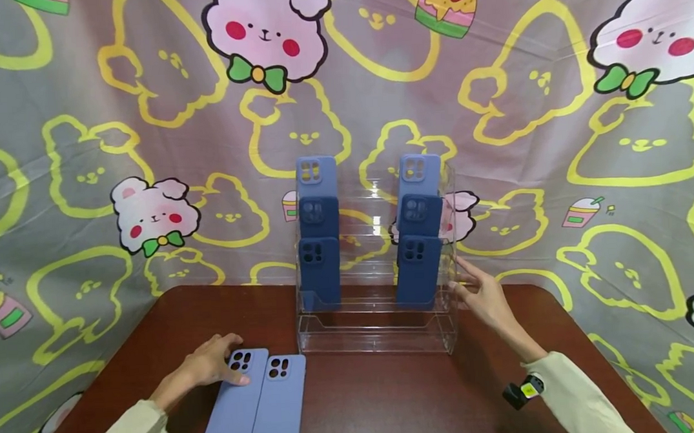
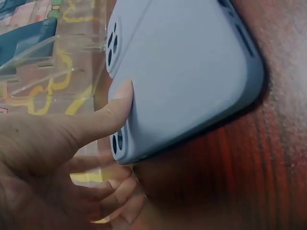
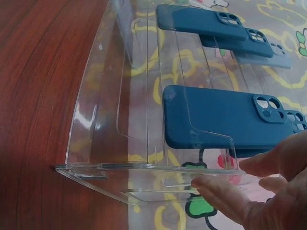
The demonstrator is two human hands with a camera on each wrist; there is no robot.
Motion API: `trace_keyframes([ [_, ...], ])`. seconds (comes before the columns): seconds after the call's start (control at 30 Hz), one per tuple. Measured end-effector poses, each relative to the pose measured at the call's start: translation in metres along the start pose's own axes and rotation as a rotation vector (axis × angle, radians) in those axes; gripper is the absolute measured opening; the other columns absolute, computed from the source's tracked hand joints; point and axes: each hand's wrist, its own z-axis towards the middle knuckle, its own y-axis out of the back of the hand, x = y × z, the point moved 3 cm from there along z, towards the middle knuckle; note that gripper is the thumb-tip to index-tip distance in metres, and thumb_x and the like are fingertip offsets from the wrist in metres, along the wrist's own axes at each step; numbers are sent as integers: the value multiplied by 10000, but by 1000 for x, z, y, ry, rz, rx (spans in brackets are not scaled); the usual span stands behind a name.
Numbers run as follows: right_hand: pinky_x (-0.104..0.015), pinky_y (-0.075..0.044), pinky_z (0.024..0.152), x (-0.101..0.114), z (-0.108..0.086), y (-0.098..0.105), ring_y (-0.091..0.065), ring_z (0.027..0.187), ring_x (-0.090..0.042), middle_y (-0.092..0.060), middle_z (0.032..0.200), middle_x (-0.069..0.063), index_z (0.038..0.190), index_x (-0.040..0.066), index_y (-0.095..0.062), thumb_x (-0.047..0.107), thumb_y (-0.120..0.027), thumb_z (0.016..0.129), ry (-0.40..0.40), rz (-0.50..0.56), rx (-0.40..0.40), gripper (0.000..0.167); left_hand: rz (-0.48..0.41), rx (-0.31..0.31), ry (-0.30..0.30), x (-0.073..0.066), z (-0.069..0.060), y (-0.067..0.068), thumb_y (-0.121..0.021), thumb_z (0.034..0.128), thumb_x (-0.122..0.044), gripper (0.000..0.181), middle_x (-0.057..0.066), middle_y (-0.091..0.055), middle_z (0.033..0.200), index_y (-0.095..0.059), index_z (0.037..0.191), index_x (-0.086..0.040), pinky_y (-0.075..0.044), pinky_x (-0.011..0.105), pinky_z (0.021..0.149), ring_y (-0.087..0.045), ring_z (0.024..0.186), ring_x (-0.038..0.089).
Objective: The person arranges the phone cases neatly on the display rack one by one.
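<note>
Two lilac phone cases lie side by side on the table, a left case (image 1: 234, 409) and a right case (image 1: 278, 407). My left hand (image 1: 209, 363) is at the top of the left one, its thumb (image 2: 120, 108) resting on the back by the camera cutout. The other fingers are loosely bent past the case's edge. A clear tiered display rack (image 1: 378, 341) stands upright behind, holding two columns of cases, lilac at the top and dark blue below. My right hand (image 1: 486, 301) touches the rack's right side panel with extended fingertips, beside a dark blue case (image 3: 216, 117).
The brown wooden table (image 1: 401, 401) has rounded back corners. A patterned cloth (image 1: 526, 189) hangs behind it. Between the rack's two columns, clear shelf edges (image 1: 369, 299) run across. Dark wrist straps, one of them a camera mount (image 1: 523, 391), sit at the sleeves.
</note>
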Motion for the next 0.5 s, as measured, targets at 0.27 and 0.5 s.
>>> trace_keyframes([
  [0.27,-360,-681,749,-2,-1,0,-751,998,-412,-622,1307,-400,1607,39,-403,-10,-624,1023,-16,-19,-16,627,-117,-11,-160,7,3,-4,-969,736,-150,551,112,-459,924,-538,1070,-74,-394,328,697,-446,872,255],
  [0.5,-405,-677,783,-3,-2,-3,-749,1020,-419,-633,1305,-382,1613,47,-393,22,-626,1037,-12,-16,-16,622,-198,-18,-7,4,-1,8,-899,805,-45,466,115,-564,869,-556,1113,24,-619,384,539,-589,728,217],
])
